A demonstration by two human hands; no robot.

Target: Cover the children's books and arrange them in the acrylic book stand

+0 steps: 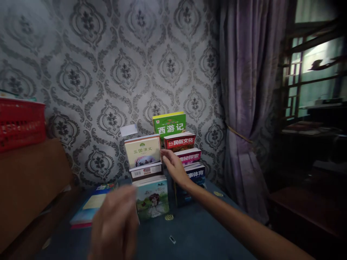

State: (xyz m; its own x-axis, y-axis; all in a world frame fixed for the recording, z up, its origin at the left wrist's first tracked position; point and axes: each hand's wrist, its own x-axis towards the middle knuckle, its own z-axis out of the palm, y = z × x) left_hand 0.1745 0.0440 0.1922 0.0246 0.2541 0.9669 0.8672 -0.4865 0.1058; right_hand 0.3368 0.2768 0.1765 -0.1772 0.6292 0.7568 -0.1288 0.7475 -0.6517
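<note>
Two rows of upright books stand on a dark blue cloth-covered surface against the wall. My right hand [176, 167] reaches to the right edge of a cream book [142, 152], fingers stretched out along it; whether they press on it is hard to tell. In front of that book stand a book showing its barcode side [146, 172] and a green picture-cover book [152, 199]. My left hand [115, 224] is close to the camera, left of the green book, and smeared by motion. Behind my right wrist are a navy book [197, 174], a magenta book [192, 157] and a red book [180, 143].
A bright green book [170, 125] stands at the back. Several flat books [90, 205] lie at the left, beside a cardboard box [29, 184] under a red basket [21, 122]. A purple curtain [248, 101] hangs at the right. A small dark tag [172, 239] lies in front.
</note>
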